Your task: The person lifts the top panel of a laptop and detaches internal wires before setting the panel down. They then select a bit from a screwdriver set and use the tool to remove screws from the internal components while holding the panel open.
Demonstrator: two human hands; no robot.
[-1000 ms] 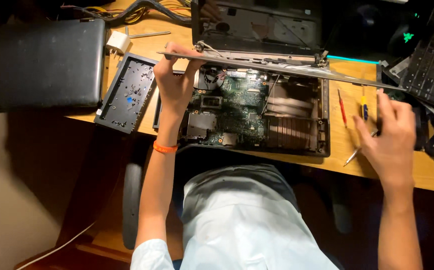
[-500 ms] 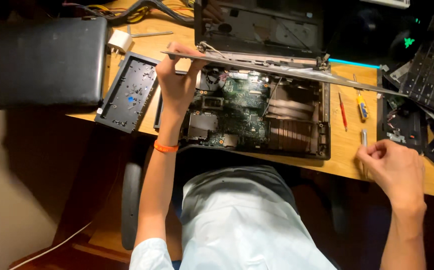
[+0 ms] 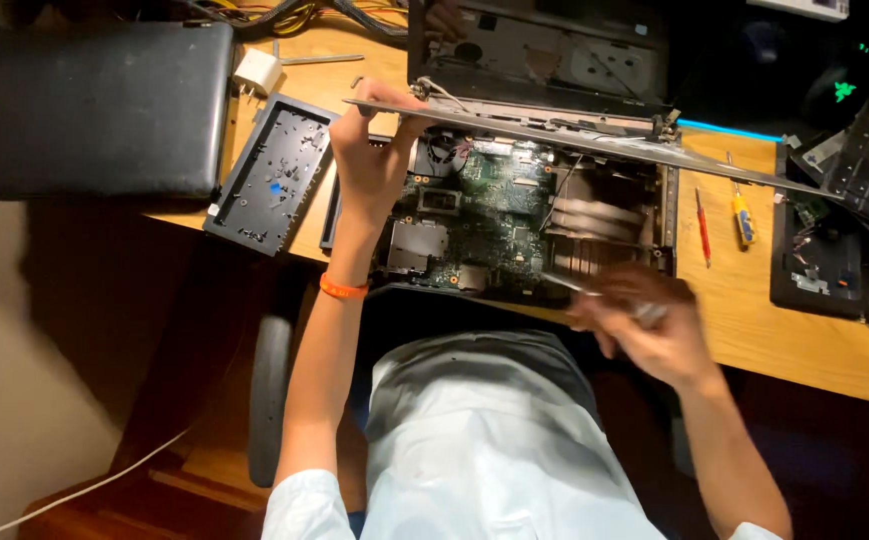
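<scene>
A wooden desk (image 3: pixel 754 340) carries the work in a dim room, with pale floor and a white cable showing below its left edge. Far left of the left hand's grip lies a closed dark laptop (image 3: pixel 94 105); just left of that grip sits a detached grey keyboard tray (image 3: pixel 269 172), and a small white adapter (image 3: pixel 255 70) lies beyond it. To the right of the grip, past the machine, a red screwdriver (image 3: pixel 702 226) and a yellow-handled screwdriver (image 3: pixel 742 215) lie side by side on the wood, with a dark panel (image 3: pixel 816 262) farther right.

The opened laptop base (image 3: pixel 514 225) lies directly under and right of the left hand (image 3: pixel 374 165): green circuit board, metal shields and copper-coloured pipes exposed. A thin grey cover panel (image 3: pixel 554 135) is tilted up over it; the left grip is pinched on the panel's left end.

The right hand (image 3: pixel 644 325) is blurred at the near edge of the base, fingers closed on a slim silver tool (image 3: pixel 579 287). Half a second ago this hand was farther right, above the bare desk by the screwdrivers; the left hand has kept its hold on the panel.
</scene>
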